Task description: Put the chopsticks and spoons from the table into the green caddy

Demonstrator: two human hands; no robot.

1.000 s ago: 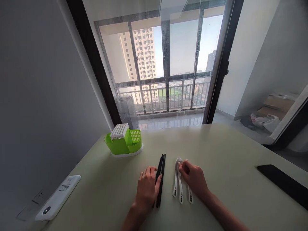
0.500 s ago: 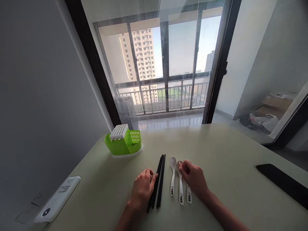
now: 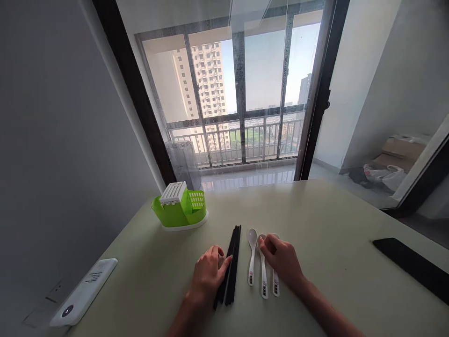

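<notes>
Black chopsticks (image 3: 235, 267) under left hand (image 3: 207, 271), thumb apart; white spoons (image 3: 264, 276) at right hand (image 3: 283, 258), fingertips together; press lightly against rolling.

Looks like a high-rise apt., prob. a dining spot: pale table (image 3: 298, 220) w/ a green utensil caddy (image 3: 178, 210), glass door (image 3: 242, 93) onto a balcony w/ railing (image 3: 224, 140), tower block (image 3: 210, 79) outside. Cardboard box (image 3: 403, 152) at right, contents unclear.
</notes>
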